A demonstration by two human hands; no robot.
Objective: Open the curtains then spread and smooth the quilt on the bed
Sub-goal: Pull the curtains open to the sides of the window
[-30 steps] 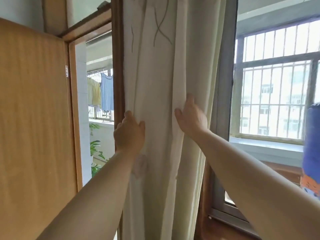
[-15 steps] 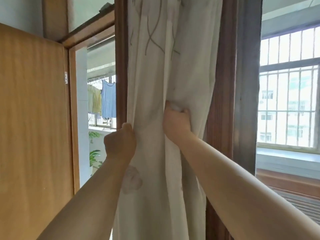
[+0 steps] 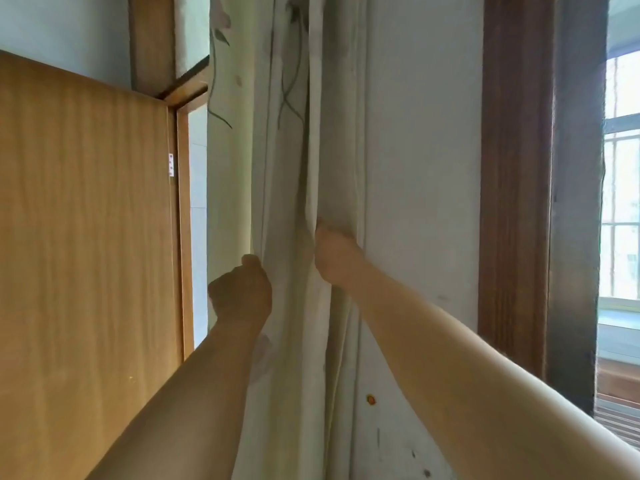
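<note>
- Both arms are up at the curtain (image 3: 284, 168). It hangs bunched into a narrow bundle of folds between the wooden door (image 3: 86, 237) and a bare strip of wall (image 3: 422, 168).
- Left hand (image 3: 240, 294): fist-shaped, back toward me, pressed into the bundle's left folds. The fingers curl round the fabric edge, though their tips are hidden behind the hand.
- Right hand (image 3: 334, 256): higher up, fingers tucked into a fold on the bundle's right side and pinching it tight. The cloth puckers just above the knuckles.
- Change: a second ago the right hand lay flat and open on the cloth, and the curtain reached the brown window frame (image 3: 512, 202). Half a second ago both hands had closed on the fabric. Now the cloth has been drawn left, clear of the frame, and the wall strip is uncovered.
- The view has swung left with the pull. The window (image 3: 621, 202) now sits at the far right edge, bright and unblocked on the part I can see.
- The gap beside the door has narrowed to a sliver, and the laundry seen through it earlier is out of sight.
- My reading: this side of the curtain is about fully gathered, so the opening step is near done here. I cannot tell whether a second curtain panel waits on the other side.
- Quilt and bed: not in view, behind or below the camera. That part of the task looks untouched.
- Next call: let go of the fabric once it stays put, then turn to the bed.
</note>
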